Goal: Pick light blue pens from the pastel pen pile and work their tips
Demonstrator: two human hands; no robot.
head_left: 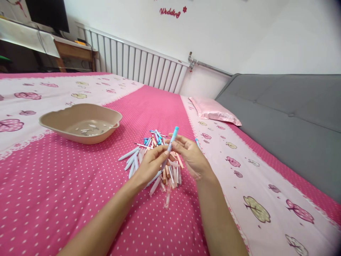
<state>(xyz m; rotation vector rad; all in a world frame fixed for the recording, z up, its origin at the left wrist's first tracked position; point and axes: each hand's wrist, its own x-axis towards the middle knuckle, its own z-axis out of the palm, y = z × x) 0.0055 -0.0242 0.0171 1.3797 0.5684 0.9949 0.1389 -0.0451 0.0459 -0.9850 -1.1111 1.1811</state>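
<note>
Both of my hands pinch one pen (174, 134), held tilted with its bright blue end up and a pale lilac-blue barrel below. My left hand (153, 161) grips the lower barrel, partly covering it. Higher up, the fingers of my right hand (190, 153) close round the pen near the blue part. Under and around the hands lies a loose pile of pen parts on the bed. Pale blue barrels (129, 154) fan out on the left, small blue pieces (157, 137) sit at the back, and clear pinkish tubes (167, 197) and orange pieces lie nearer me.
A beige plastic basin (80, 133) with several small white and grey bits in it stands on the pink dotted bedspread (87, 177) to the left. A pink pillow (213, 110) lies by the grey headboard (279, 106). A white radiator (133, 58) lines the wall behind.
</note>
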